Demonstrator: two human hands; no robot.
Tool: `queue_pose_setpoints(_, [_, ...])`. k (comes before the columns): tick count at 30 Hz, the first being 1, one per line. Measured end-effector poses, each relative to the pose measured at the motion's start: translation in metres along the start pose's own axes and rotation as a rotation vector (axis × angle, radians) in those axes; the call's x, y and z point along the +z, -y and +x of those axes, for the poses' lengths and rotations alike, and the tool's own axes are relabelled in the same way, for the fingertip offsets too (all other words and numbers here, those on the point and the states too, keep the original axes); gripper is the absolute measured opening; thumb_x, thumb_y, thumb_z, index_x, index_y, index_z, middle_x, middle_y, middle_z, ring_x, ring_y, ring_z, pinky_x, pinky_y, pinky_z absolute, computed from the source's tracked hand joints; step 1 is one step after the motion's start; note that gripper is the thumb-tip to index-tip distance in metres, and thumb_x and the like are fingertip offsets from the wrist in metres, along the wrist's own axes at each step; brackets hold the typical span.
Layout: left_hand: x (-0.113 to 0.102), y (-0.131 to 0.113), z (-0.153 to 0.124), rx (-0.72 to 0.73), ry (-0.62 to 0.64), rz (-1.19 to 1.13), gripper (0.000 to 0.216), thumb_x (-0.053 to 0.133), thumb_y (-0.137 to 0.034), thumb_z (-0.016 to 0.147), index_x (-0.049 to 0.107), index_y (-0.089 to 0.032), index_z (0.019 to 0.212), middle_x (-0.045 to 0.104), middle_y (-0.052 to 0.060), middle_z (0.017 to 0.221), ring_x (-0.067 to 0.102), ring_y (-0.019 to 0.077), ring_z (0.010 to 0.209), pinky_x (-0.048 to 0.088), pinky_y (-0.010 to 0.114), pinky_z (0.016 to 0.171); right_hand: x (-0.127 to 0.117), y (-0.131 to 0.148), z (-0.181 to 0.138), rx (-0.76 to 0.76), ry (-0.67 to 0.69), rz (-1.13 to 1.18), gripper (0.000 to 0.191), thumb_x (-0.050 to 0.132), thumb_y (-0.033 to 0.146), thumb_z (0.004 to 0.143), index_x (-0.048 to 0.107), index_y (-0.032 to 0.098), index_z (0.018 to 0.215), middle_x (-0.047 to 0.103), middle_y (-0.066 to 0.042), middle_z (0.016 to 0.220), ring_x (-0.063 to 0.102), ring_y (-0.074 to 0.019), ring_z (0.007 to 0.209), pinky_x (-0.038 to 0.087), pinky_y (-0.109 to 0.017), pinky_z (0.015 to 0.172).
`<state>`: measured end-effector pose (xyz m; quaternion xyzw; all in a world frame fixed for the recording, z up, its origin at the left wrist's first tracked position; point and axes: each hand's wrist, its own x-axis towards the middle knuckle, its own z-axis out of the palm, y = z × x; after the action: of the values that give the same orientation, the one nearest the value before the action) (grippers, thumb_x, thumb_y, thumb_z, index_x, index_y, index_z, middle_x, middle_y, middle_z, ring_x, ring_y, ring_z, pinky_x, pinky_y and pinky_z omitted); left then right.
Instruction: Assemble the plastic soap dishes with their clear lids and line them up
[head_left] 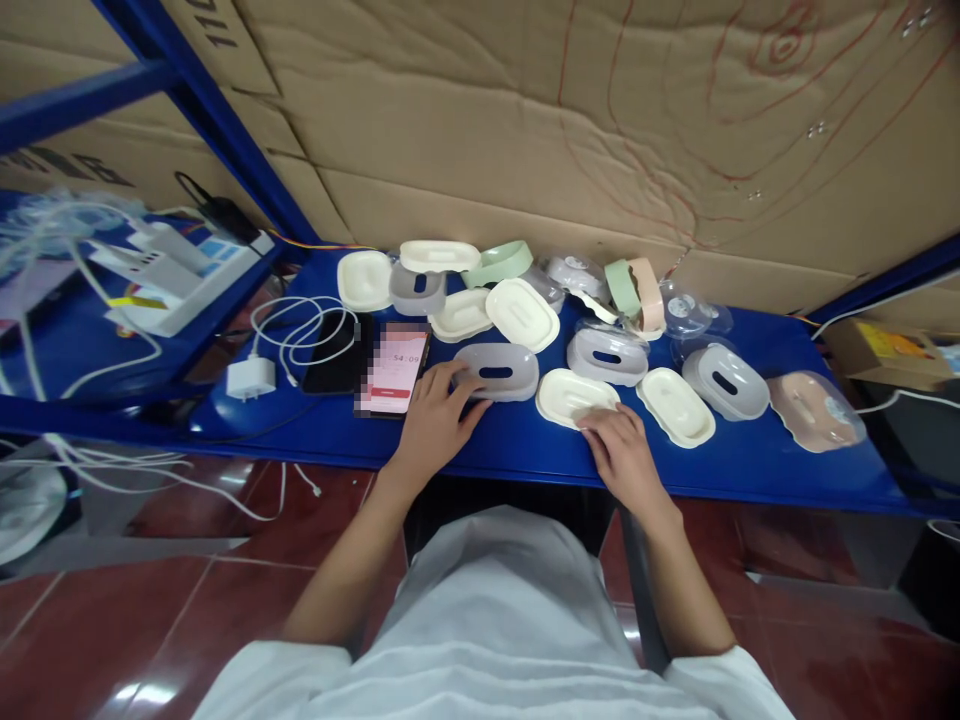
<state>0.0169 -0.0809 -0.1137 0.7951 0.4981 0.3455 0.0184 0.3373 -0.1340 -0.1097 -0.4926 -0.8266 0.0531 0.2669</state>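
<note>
At the left end of a grey slotted soap dish (pixel 517 385), my left hand (pixel 435 425) is closed on the rim, fingers over the top and thumb along the front. My right hand (pixel 621 445) pinches the front right edge of a cream soap dish (pixel 559 395), which lies flat on the blue table. Between and behind the hands sits another grey soap dish (pixel 604 360) with clear plastic around it. A second cream dish (pixel 679 408) rests just right of my right hand. Beside my left hand lies a phone (pixel 394 365) with a lit screen.
More cream dishes (pixel 523 315), green rings (pixel 499 262) and a clear lid (pixel 686 308) crowd the back. A peach soap box (pixel 817 410) stands far right. A white charger (pixel 251 378) and power strip (pixel 217 280) are left. Cardboard (pixel 487 130) walls the back.
</note>
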Motion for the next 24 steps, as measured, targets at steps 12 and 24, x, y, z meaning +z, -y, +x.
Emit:
queue_pose_setpoints(12, [0.004, -0.031, -0.004, 0.252, 0.053, -0.204, 0.021, 0.068, -0.029, 0.105, 0.069, -0.023, 0.125, 0.068, 0.013, 0.141, 0.065, 0.0282, 0.132, 0.054, 0.048, 0.112, 0.011, 0.025, 0.001, -0.094, -0.197, -0.044, 0.054, 0.073, 0.035, 0.102, 0.055, 0.031, 0.153, 0.06, -0.016, 0.154, 0.056, -0.0361, 0.147, 0.051, -0.06, 0.118])
queue_pose_setpoints(24, [0.014, -0.037, -0.002, 0.261, 0.231, -0.145, 0.033, 0.059, -0.023, 0.107, 0.067, -0.025, 0.139, 0.052, 0.016, 0.164, 0.045, 0.0354, 0.157, 0.048, 0.058, 0.124, 0.011, 0.016, 0.007, -0.054, 0.014, 0.098, 0.042, 0.056, 0.03, 0.11, 0.06, 0.027, 0.152, 0.067, -0.01, 0.149, 0.045, -0.0309, 0.159, 0.049, -0.059, 0.125])
